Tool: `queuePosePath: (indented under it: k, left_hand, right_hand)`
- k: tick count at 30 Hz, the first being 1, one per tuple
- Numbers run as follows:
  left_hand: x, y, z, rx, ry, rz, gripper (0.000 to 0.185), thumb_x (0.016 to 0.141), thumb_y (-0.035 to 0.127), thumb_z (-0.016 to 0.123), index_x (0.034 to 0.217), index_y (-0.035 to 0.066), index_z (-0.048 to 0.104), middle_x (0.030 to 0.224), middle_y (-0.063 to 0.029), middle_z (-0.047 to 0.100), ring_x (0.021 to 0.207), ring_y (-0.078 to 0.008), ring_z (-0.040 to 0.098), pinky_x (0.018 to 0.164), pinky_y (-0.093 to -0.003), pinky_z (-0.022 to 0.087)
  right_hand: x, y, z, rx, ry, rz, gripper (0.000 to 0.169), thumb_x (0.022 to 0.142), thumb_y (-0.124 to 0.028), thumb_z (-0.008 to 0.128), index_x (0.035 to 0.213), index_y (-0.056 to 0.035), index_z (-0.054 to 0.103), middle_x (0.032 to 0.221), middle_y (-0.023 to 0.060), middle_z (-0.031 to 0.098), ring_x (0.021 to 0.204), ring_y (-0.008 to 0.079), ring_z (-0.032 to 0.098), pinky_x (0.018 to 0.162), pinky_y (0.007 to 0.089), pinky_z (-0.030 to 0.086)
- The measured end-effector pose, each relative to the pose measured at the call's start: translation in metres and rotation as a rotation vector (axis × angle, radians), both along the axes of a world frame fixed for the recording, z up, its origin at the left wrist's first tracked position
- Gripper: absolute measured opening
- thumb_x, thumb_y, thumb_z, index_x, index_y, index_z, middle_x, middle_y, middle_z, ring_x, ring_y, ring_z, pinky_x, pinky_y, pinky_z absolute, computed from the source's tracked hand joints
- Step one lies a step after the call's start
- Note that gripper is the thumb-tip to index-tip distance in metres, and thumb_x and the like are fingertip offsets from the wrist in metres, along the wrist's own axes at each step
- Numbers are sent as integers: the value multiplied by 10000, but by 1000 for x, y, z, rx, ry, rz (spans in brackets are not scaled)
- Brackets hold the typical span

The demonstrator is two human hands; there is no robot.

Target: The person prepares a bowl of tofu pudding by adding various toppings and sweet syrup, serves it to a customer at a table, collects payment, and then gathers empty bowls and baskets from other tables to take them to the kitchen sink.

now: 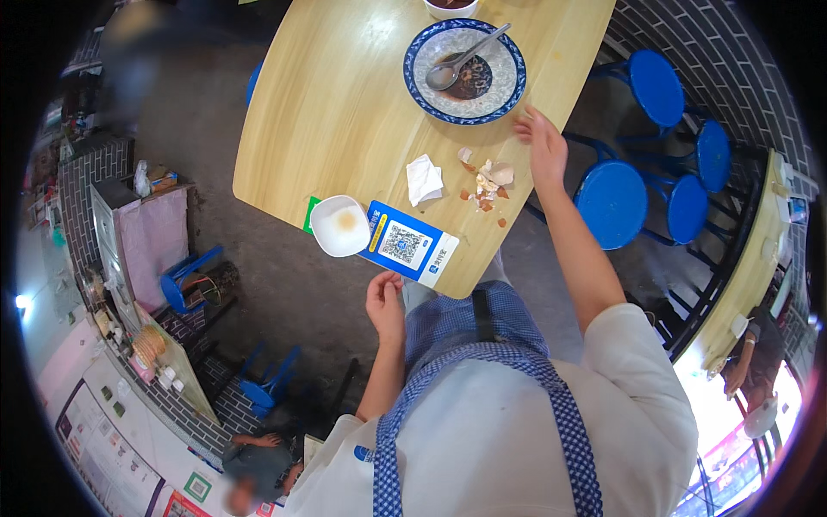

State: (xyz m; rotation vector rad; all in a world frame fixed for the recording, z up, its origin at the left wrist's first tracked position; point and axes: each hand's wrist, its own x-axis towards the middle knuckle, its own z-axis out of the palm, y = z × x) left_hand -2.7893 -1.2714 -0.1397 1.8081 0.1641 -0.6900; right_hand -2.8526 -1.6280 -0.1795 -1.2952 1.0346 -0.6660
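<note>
My right hand [543, 143] is over the table's right edge, fingers apart, just below a blue-rimmed patterned bowl [413, 81]; it holds nothing. In that bowl a metal spoon [443, 76] rests in dark liquid. Below lie eggshell pieces [501, 173] and a crumpled white napkin [424, 179]. My left hand [386, 294] hangs by the table's near edge, fingers loosely curled, its palm partly hidden. Beside it, a blue and white card with a printed code [423, 249] lies under the rim of a small white bowl [333, 236] with a light brown residue.
The wooden table [323, 129] has another bowl [451, 10] at its far edge. Blue round stools [610, 203] stand to the right, before a brick-patterned wall. A blue stool [177, 284] and a cabinet are at left. Other people [258, 465] are at lower left and far right.
</note>
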Motion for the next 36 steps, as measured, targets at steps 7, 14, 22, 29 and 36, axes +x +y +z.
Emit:
queuePosePath:
  k: [7,14,22,29,36]
  left_hand:
    - [10,47,-15,-50,68,-12,165,896,19,436,1006,-20,554,927,-88,596,796,-120,559,744,-243,468]
    - [38,122,-16,-90,65,-40,162,899,47,458,1012,-3,564,929,-81,605,794,-116,567,741,-238,471]
    - [71,201,-24,-76,52,-15,164,901,51,450,1012,11,564,912,-67,608,786,-106,564,715,-227,463]
    - [72,224,-87,-35,178,-80,155,895,53,461,1009,15,560,878,-57,601,771,-100,559,677,-220,466]
    - [95,145,-290,-8,246,-117,207,845,65,500,1032,-17,539,891,-85,617,831,-132,577,729,-257,466]
  right_hand:
    - [11,109,11,-753,362,114,466,790,-208,589,1211,-30,502,1323,211,379,1267,350,304,1022,381,280]
    - [61,161,30,-944,578,497,363,700,-154,649,1047,-71,584,1108,154,503,1060,316,450,878,399,392]
    - [52,131,46,-1159,342,6,180,663,-24,570,842,-36,592,1006,110,595,898,309,539,807,360,440]
    - [23,103,12,-1109,548,590,464,709,-151,589,1158,-70,505,1264,108,484,1182,350,404,999,414,314]
    - [16,118,-13,-964,450,535,376,745,8,543,1118,-30,569,1242,152,473,1152,308,450,968,344,344]
